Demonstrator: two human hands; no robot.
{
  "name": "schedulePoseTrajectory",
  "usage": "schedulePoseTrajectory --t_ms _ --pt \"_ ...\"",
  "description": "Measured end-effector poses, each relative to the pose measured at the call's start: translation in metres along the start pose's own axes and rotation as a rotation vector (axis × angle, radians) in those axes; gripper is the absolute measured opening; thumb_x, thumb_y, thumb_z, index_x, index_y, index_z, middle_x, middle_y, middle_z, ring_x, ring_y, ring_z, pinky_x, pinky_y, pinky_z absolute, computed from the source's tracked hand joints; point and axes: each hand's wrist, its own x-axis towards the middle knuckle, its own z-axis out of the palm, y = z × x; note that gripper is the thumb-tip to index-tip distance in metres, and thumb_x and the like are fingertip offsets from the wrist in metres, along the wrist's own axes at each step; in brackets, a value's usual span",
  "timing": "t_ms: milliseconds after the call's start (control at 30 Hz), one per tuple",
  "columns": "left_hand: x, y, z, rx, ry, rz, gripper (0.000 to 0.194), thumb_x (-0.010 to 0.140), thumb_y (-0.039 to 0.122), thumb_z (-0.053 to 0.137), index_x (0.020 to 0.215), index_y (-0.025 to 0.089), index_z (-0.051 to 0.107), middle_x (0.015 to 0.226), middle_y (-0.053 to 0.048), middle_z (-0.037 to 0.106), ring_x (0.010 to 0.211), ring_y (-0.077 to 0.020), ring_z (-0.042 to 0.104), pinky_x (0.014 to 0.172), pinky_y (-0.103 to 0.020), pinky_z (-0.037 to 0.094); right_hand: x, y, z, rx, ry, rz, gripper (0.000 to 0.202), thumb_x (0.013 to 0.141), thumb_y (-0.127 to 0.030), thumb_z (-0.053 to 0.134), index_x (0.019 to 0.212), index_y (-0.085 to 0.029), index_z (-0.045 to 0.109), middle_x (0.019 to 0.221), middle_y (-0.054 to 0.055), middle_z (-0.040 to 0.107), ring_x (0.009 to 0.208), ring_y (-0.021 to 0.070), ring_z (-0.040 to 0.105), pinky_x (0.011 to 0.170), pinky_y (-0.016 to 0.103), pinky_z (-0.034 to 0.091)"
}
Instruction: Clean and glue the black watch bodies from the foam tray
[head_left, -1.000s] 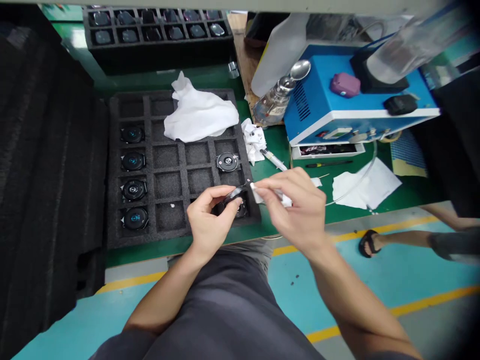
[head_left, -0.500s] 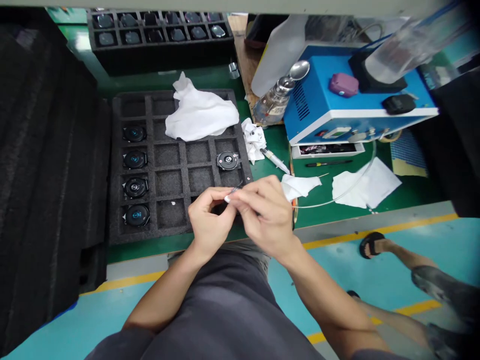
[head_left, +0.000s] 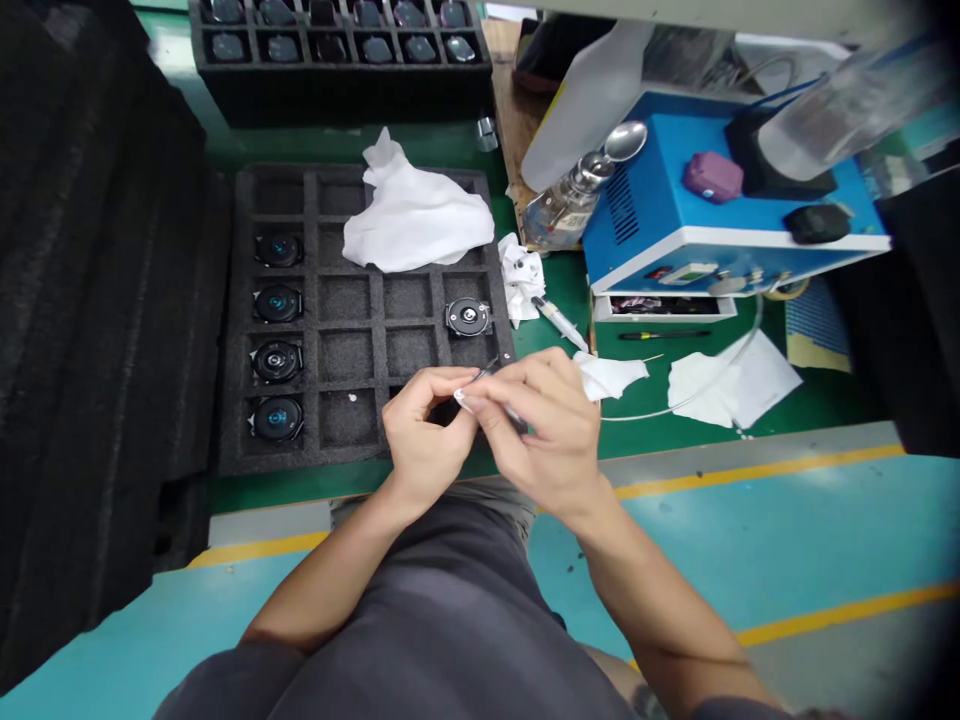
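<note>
Black foam forms the tray [head_left: 310,320] before you, and over its near right corner your left hand [head_left: 427,435] grips a dark piece [head_left: 486,369], mostly hidden, between thumb and fingers. Your right hand [head_left: 553,425] pinches a white scrap [head_left: 460,397] just beside it, though whether the two touch cannot be told. Four watches [head_left: 277,361] sit in the tray's left column, and a white cloth [head_left: 420,218] drapes over its far compartments.

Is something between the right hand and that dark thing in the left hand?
Just a small white bit at the tip of the right hand. Nothing else visible blocks the dark thing in the left hand; the hands hide part of it.
</note>
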Motion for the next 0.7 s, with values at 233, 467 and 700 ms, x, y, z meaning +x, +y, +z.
schedulePoseTrajectory --t_ms 233,467,700 --pt "-0.0009 -0.0002 0.0006 -0.003 0.006 -0.007 0.012 0.079 0.01 0.08 0.084 0.018 0.072 0.09 -0.005 0.078 0.083 -0.0158 0.075 0.075 -0.027 0.061 0.0035 0.0053 -0.0005 -0.026 0.066 0.103 0.01 0.094 -0.022 0.067 0.088 -0.024 0.075 0.076 0.001 0.068 0.077 0.0182 0.057 0.074 0.038 0.044" --pt "-0.0036 -0.0041 -0.0007 0.086 0.049 0.064 0.011 0.08 0.011 0.078 0.082 0.019 0.071 0.088 -0.005 0.078 0.082 -0.0175 0.075 0.077 -0.032 0.06 -0.0019 -0.0006 0.0034 -0.074 0.092 0.073 0.007 0.094 -0.022 0.069 0.087 -0.023 0.072 0.079 0.001 0.072 0.078 0.0186 0.061 0.076 0.039 0.044" --pt "-0.0045 -0.0043 -0.0009 0.111 0.049 0.104 0.012 0.079 0.01 0.077 0.081 0.019 0.069 0.088 -0.005 0.078 0.081 -0.0177 0.075 0.077 -0.033 0.06 0.001 -0.0011 -0.0015 -0.071 0.037 0.062 0.009 0.094 -0.022 0.068 0.087 -0.023 0.072 0.079 0.0 0.072 0.078 0.0181 0.061 0.076 0.039 0.043"
